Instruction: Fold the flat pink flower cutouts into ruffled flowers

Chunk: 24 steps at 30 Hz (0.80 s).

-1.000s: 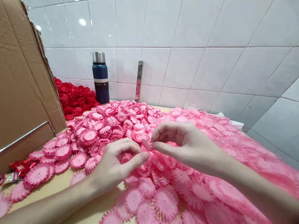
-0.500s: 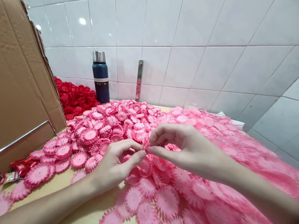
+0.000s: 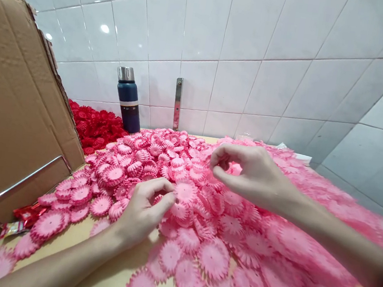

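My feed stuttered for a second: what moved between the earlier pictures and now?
The right hand drew away from the left hand, up and toward the wall, pinching a pink flower piece. The left hand stayed low, fingertips at a pink flower piece in the pile. The bottle and cardboard box did not move.

Cardboard box (image 3: 10, 113) left of flower pile (image 3: 234, 244); flask (image 3: 127, 100) behind, against wall (image 3: 261, 53)
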Motion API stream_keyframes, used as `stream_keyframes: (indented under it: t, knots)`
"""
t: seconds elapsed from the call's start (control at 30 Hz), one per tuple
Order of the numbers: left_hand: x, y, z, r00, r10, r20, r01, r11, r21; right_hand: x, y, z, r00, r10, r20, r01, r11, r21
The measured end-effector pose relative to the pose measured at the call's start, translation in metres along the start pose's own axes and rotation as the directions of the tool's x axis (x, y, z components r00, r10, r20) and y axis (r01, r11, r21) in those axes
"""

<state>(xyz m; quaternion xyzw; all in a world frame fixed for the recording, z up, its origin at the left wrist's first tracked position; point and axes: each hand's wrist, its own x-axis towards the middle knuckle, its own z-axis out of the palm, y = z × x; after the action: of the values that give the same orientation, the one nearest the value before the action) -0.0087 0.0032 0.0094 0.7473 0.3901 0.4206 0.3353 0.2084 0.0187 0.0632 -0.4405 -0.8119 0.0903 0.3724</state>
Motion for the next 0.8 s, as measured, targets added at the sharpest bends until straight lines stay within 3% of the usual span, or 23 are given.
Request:
stream_keyframes:
  t: [0.1,0.33,0.57,0.8]
  knots:
    - [0.001,-0.003,0.000,1.000,0.013,-0.021,-0.013,0.999,0.039,0.002,0.009,-0.003,0.996,0.051,-0.066,-0.052,0.999,-0.011]
    - [0.002,-0.001,0.000,0.999,0.019,-0.049,-0.016,0.998,0.061,0.001,-0.003,0.004,0.985,0.145,0.097,-0.169,0.933,0.317]
    - [0.002,0.002,0.003,1.000,0.025,-0.002,-0.025,0.999,-0.023,-0.005,-0.022,0.014,0.965,0.102,0.242,-0.202,0.877,0.436]
    - [-0.001,-0.004,0.005,0.998,0.041,0.039,-0.043,0.998,0.042,-0.012,-0.028,0.018,0.956,0.035,0.292,-0.160,0.894,0.418]
